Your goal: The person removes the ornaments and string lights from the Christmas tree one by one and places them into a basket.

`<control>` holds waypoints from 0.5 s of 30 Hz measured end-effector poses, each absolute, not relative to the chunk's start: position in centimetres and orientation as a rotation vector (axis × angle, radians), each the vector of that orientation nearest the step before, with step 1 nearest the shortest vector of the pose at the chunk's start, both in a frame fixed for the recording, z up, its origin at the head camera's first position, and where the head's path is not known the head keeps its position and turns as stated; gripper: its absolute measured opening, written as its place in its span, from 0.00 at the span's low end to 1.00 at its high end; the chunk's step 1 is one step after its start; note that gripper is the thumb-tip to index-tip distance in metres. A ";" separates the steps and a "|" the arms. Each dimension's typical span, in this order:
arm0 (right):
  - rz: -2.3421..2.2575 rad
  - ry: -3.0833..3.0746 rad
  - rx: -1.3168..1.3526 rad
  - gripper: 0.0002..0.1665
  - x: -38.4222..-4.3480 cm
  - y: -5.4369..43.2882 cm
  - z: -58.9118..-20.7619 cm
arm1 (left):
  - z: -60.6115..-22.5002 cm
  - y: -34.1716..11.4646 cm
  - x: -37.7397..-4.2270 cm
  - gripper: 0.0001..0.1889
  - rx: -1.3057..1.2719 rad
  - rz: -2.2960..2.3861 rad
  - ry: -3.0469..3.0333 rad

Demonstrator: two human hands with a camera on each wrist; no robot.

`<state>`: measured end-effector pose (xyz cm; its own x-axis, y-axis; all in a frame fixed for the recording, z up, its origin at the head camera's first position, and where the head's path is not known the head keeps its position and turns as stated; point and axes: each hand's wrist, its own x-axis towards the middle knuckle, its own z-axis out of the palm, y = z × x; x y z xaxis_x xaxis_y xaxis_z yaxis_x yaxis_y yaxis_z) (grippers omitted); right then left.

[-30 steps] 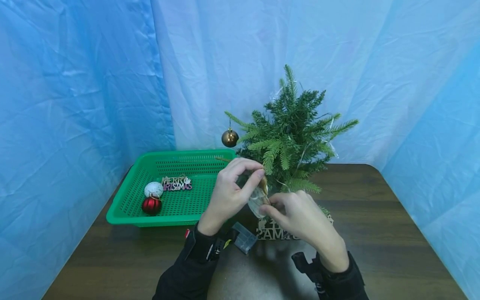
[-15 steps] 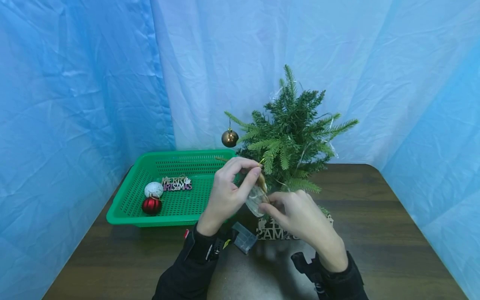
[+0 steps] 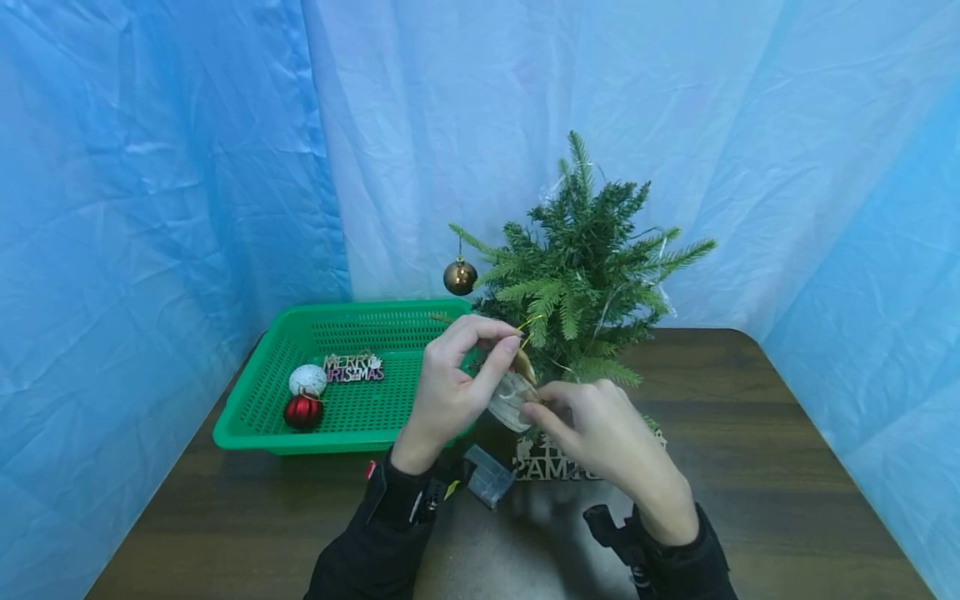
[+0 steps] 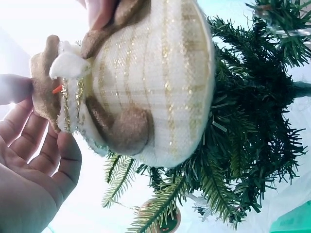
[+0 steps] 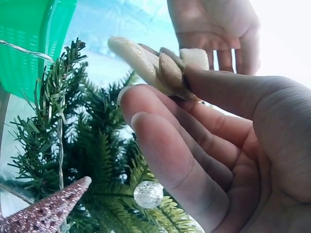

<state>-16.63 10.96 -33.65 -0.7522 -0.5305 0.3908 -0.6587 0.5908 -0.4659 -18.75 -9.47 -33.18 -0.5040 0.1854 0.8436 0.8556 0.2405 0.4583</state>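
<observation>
A plush snowman ornament (image 4: 155, 92) has a cream plaid body, brown arms, a brown hat and an orange nose. In the head view the ornament (image 3: 512, 402) hangs tilted between both hands, in front of a small Christmas tree (image 3: 592, 242). My left hand (image 3: 459, 379) pinches it at the hat end, where a thin yellow loop (image 3: 530, 323) sticks up past the fingertips. With thumb and index finger, my right hand (image 3: 607, 433) pinches the ornament's side near one brown arm. The fingers partly hide the ornament in the head view.
Left of the tree stands a green basket (image 3: 337, 442) with a white ball (image 3: 307, 380), a red ball (image 3: 303, 411) and a Merry Christmas sign (image 3: 352, 368). A brown bauble (image 3: 460, 276) hangs from a branch. A clear box (image 3: 489, 476) and a wooden letter sign (image 3: 555, 461) lie under the hands.
My left hand has shifted slightly left, and the ornament has tilted a little with it. The yellow loop now shows more clearly above the left fingertips. My right hand barely moves.
</observation>
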 end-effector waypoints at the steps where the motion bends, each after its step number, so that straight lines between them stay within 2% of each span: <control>1: 0.892 -2.608 0.986 0.09 -16.6 11.0 -33.6 | -33.2 -9.5 -18.7 0.06 -0.960 -1.289 -1.850; 15: 0.907 -2.604 0.965 0.09 -16.5 11.8 -33.3 | -33.0 -10.1 -18.7 0.05 -1.074 -1.285 -1.829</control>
<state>-16.46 11.76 -33.30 -0.7605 -0.5138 0.3971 -0.6493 0.5942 -0.4746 -18.72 -10.05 -33.00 -0.4532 0.2529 0.8548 0.8899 0.1838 0.4174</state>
